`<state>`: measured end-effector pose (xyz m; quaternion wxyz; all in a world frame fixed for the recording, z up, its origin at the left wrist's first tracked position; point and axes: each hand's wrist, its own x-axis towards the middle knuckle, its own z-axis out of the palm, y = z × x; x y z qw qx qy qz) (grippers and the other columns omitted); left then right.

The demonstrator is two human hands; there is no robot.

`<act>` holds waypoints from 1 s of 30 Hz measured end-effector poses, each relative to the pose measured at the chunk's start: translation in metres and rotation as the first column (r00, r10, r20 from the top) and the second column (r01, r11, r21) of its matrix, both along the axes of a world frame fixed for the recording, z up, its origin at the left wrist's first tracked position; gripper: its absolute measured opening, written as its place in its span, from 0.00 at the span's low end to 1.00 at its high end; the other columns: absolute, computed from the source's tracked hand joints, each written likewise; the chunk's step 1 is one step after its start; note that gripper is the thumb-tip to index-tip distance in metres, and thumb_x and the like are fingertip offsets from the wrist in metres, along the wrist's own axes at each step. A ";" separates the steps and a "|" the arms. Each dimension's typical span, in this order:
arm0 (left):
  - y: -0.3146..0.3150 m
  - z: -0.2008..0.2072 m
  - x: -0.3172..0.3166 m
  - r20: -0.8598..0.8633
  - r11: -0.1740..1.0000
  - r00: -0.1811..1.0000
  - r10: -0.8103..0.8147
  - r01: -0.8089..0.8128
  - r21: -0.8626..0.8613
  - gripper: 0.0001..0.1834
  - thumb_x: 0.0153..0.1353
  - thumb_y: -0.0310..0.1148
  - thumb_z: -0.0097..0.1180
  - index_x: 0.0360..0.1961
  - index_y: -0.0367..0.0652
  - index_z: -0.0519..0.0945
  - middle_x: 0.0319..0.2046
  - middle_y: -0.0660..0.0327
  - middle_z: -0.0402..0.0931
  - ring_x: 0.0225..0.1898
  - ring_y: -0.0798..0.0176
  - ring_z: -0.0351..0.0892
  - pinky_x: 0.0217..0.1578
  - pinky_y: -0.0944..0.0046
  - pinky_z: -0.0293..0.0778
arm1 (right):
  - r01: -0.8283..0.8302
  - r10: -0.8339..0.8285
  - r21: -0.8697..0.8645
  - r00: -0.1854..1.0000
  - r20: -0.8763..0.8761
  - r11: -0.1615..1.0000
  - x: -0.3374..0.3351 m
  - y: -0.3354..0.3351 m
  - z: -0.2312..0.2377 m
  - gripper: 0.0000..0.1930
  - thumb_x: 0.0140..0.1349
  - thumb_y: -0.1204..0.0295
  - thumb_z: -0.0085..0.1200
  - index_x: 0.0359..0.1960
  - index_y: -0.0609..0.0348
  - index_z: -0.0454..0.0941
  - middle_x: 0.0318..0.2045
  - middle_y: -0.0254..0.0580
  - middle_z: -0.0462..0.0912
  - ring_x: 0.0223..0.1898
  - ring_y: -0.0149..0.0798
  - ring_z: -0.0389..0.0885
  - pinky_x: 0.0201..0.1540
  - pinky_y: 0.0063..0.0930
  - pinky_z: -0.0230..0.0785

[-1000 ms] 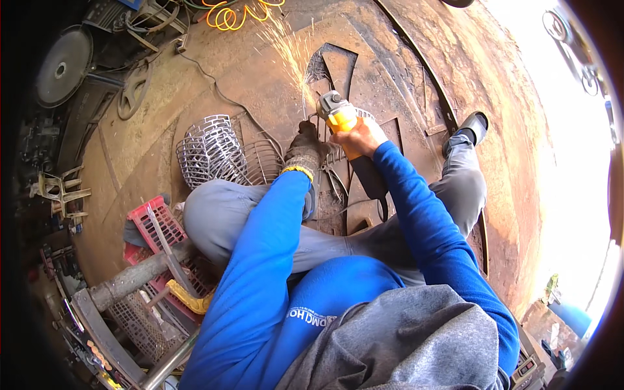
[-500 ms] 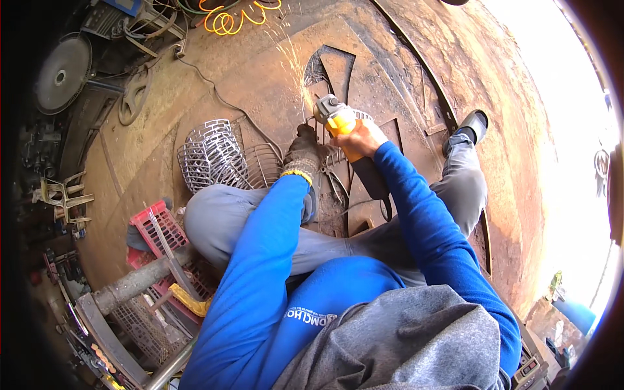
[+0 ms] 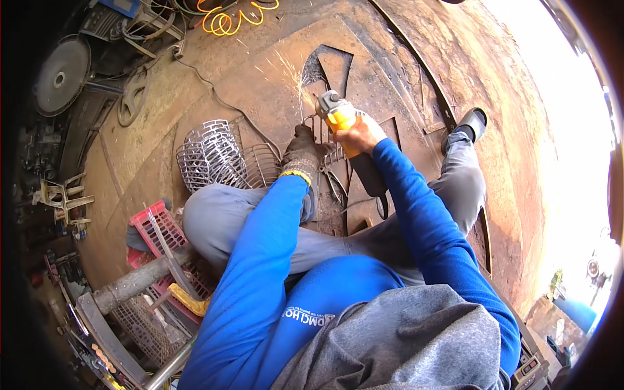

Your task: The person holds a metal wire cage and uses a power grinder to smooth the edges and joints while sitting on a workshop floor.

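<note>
My right hand (image 3: 363, 135), bare, is closed round the yellow and black angle grinder (image 3: 342, 119), with the grinder's head pointing away from me. Sparks (image 3: 294, 75) fly up and to the left from beside the head. Just left of the grinder, my left hand (image 3: 303, 151) wears a dark work glove with a yellow-edged cuff. Its fingers are closed round a thin metal piece (image 3: 309, 119), mostly hidden by the glove and the grinder. A slotted metal grille (image 3: 335, 155) lies partly under my hands. Pliers-like tool handles (image 3: 337, 187) lie below it.
A silver chain-like mesh bundle (image 3: 211, 156) and a wire grille (image 3: 262, 167) lie to the left. A power cord (image 3: 218, 97) crosses the metal plate (image 3: 260, 78). Red plastic crates (image 3: 166, 231) stand by my left knee. A long steel bar (image 3: 416, 52) runs along the right.
The grinder's head has shifted very slightly up, and the sparks now spread wider to the left. Both hands keep their grip in almost the same place.
</note>
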<state>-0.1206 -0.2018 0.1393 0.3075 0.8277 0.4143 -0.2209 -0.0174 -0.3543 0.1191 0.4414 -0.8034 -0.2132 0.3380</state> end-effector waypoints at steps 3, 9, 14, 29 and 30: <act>0.001 -0.002 -0.003 0.113 0.999 0.993 -0.041 0.039 0.014 0.48 0.52 0.47 0.77 0.65 0.40 0.61 0.60 0.39 0.77 0.63 0.38 0.77 0.62 0.47 0.74 | -0.028 0.028 -0.008 1.000 0.006 1.000 -0.002 0.000 0.001 0.27 0.47 0.49 0.68 0.38 0.61 0.86 0.32 0.53 0.88 0.36 0.47 0.87 0.43 0.39 0.77; 0.001 -0.017 -0.005 0.132 1.000 0.991 -0.011 0.009 0.015 0.48 0.50 0.45 0.77 0.65 0.40 0.61 0.60 0.38 0.77 0.63 0.40 0.77 0.62 0.48 0.74 | -0.003 0.006 -0.079 1.000 0.027 0.997 -0.005 0.003 0.011 0.27 0.48 0.48 0.69 0.38 0.62 0.86 0.32 0.54 0.87 0.35 0.49 0.86 0.43 0.37 0.77; 0.004 -0.024 -0.008 0.114 0.995 0.989 -0.089 0.082 0.062 0.44 0.54 0.44 0.74 0.64 0.40 0.61 0.55 0.35 0.78 0.59 0.34 0.79 0.58 0.45 0.77 | -0.038 0.051 -0.143 0.995 0.089 0.989 -0.008 0.008 0.017 0.29 0.49 0.45 0.68 0.37 0.63 0.87 0.33 0.56 0.88 0.36 0.49 0.87 0.44 0.38 0.78; -0.006 -0.025 -0.022 0.173 0.987 0.974 -0.145 0.132 0.088 0.51 0.55 0.54 0.73 0.68 0.36 0.59 0.56 0.36 0.79 0.58 0.37 0.81 0.58 0.43 0.77 | -0.066 0.062 -0.308 0.998 -0.023 0.949 -0.001 0.008 0.065 0.31 0.48 0.44 0.71 0.43 0.59 0.87 0.37 0.49 0.89 0.40 0.45 0.88 0.46 0.36 0.78; -0.008 -0.023 -0.024 0.191 0.985 0.971 -0.147 0.126 0.114 0.51 0.55 0.54 0.73 0.68 0.37 0.59 0.55 0.36 0.80 0.57 0.36 0.82 0.57 0.42 0.77 | -0.044 0.048 -0.293 0.999 0.007 0.955 -0.002 0.011 0.066 0.31 0.47 0.45 0.72 0.41 0.60 0.87 0.35 0.48 0.89 0.36 0.42 0.87 0.42 0.35 0.78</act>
